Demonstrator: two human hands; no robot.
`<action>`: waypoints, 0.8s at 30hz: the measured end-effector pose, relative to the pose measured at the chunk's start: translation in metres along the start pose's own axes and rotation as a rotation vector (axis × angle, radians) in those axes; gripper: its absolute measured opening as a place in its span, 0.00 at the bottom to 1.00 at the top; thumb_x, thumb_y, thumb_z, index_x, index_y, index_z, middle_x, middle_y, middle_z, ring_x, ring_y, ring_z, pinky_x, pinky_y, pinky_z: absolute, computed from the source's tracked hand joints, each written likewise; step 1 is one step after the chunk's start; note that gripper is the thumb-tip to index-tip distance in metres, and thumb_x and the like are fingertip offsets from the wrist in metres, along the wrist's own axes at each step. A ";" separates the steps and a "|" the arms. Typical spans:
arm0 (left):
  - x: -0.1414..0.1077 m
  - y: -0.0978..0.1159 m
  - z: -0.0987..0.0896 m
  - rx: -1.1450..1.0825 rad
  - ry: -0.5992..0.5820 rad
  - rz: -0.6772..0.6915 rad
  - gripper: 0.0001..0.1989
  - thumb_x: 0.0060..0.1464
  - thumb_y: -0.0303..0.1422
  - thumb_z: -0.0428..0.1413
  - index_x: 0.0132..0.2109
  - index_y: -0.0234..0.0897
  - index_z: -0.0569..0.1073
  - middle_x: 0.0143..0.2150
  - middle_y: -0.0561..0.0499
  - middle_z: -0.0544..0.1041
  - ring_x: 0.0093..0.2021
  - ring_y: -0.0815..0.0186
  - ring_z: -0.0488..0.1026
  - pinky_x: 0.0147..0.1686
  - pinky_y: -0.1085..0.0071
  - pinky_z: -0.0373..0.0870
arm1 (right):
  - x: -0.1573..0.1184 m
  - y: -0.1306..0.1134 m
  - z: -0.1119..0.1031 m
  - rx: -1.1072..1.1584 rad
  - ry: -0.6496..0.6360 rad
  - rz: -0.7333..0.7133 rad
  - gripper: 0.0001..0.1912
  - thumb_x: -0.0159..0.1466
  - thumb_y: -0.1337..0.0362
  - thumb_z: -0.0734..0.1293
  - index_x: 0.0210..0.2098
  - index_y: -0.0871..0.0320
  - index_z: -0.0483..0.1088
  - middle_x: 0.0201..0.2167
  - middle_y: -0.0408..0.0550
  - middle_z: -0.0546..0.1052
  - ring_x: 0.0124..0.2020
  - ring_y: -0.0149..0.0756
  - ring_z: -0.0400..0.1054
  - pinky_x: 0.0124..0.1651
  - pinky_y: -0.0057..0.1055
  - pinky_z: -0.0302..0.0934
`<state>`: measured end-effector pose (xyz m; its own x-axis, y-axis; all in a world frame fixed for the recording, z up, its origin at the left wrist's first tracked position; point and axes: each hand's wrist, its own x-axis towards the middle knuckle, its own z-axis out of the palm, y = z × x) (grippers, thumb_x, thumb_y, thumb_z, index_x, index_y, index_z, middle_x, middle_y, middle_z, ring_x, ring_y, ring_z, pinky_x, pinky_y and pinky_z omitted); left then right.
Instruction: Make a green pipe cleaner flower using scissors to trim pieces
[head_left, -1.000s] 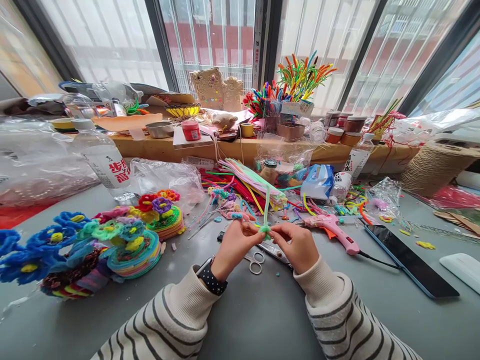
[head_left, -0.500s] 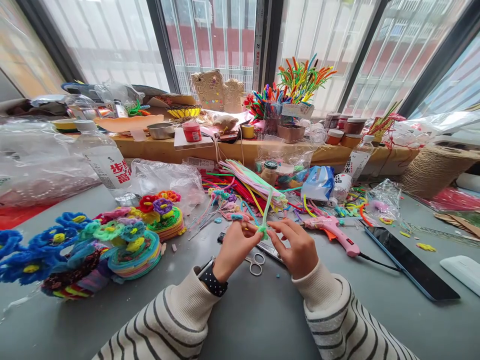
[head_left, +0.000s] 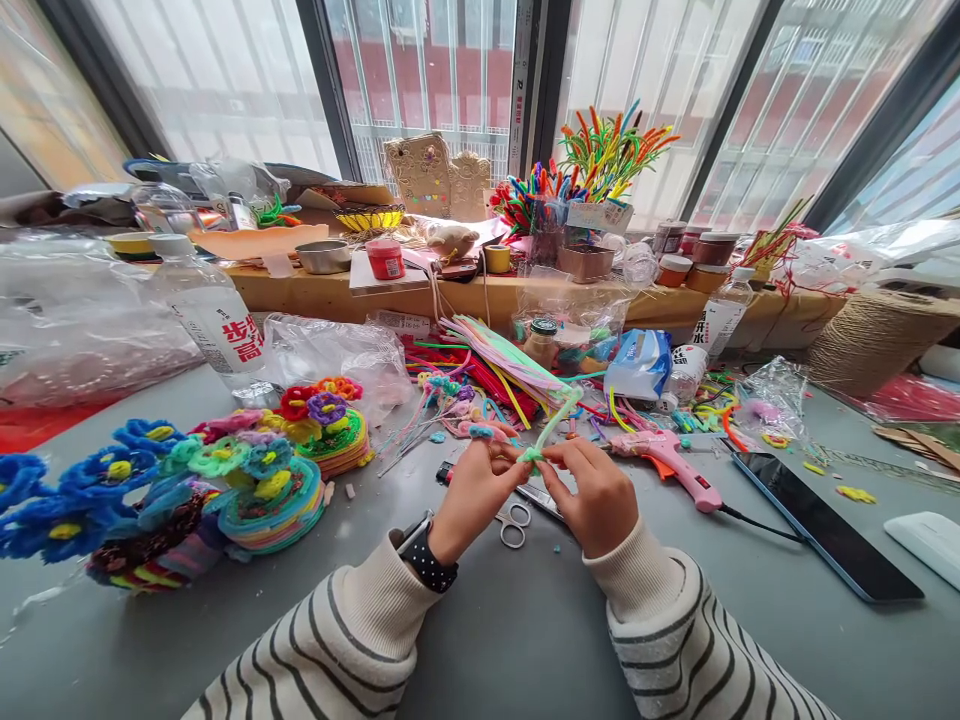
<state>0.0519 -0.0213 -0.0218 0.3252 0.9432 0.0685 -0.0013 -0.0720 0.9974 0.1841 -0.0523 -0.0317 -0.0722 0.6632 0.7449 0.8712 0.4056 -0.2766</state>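
Observation:
A light green pipe cleaner is bent into a small bunched knot at its lower end, and its long free end leans up to the right. My left hand pinches the knot from the left with thumb and forefinger. From the other side my right hand pinches the same knot, its fingers curled. The exact shape between the fingertips is partly hidden. Below and between the hands lie small scissors on the grey table. Behind them is a bundle of pastel pipe cleaners.
Left stand pipe-cleaner flowers, a coiled teal base and a water bottle. To the right lie a pink glue gun with a cord, and a phone. A twine spool and a cluttered ledge stand behind.
The free end of the green pipe cleaner has tilted from nearly upright over to the right. Both hands stay pinched on the knot, with my right fingers closer in.

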 end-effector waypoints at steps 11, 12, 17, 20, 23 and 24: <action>-0.001 -0.002 0.001 0.221 0.028 0.165 0.08 0.44 0.31 0.51 0.33 0.37 0.59 0.33 0.52 0.67 0.28 0.69 0.70 0.28 0.72 0.67 | 0.000 0.003 0.003 0.020 -0.072 -0.030 0.04 0.56 0.68 0.59 0.29 0.60 0.65 0.24 0.47 0.69 0.28 0.34 0.63 0.32 0.28 0.59; -0.002 -0.001 0.001 0.248 0.026 0.181 0.07 0.44 0.30 0.51 0.32 0.37 0.59 0.34 0.51 0.66 0.27 0.70 0.69 0.27 0.73 0.67 | 0.000 0.003 0.003 0.022 -0.082 -0.021 0.05 0.56 0.68 0.59 0.29 0.60 0.65 0.24 0.47 0.69 0.28 0.34 0.63 0.31 0.28 0.59; -0.003 0.000 0.000 0.336 0.017 0.228 0.05 0.44 0.28 0.50 0.32 0.37 0.61 0.31 0.52 0.67 0.26 0.70 0.69 0.29 0.72 0.66 | 0.000 0.004 0.004 0.006 -0.103 -0.028 0.07 0.57 0.66 0.57 0.28 0.60 0.64 0.24 0.49 0.69 0.28 0.35 0.63 0.31 0.30 0.59; -0.003 -0.002 0.000 0.359 0.024 0.240 0.04 0.44 0.28 0.49 0.32 0.37 0.62 0.29 0.53 0.68 0.26 0.70 0.69 0.29 0.72 0.66 | 0.000 0.005 0.005 -0.009 -0.087 -0.054 0.07 0.58 0.66 0.56 0.27 0.60 0.64 0.23 0.48 0.69 0.26 0.34 0.63 0.30 0.30 0.59; -0.004 -0.003 0.000 0.364 0.028 0.230 0.03 0.44 0.29 0.50 0.31 0.37 0.62 0.27 0.53 0.68 0.25 0.69 0.69 0.29 0.72 0.66 | 0.000 0.004 0.005 -0.019 -0.072 -0.086 0.08 0.58 0.68 0.56 0.25 0.60 0.63 0.21 0.47 0.69 0.24 0.33 0.63 0.28 0.28 0.59; -0.004 -0.003 0.000 0.351 0.029 0.220 0.03 0.44 0.29 0.50 0.31 0.37 0.62 0.27 0.53 0.69 0.26 0.69 0.69 0.29 0.72 0.66 | -0.001 0.003 0.005 -0.027 -0.067 -0.097 0.08 0.58 0.68 0.56 0.25 0.60 0.63 0.20 0.47 0.69 0.24 0.32 0.63 0.27 0.27 0.59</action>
<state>0.0505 -0.0244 -0.0248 0.3263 0.9012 0.2851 0.2563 -0.3747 0.8910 0.1843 -0.0483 -0.0363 -0.1884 0.6625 0.7250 0.8714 0.4533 -0.1878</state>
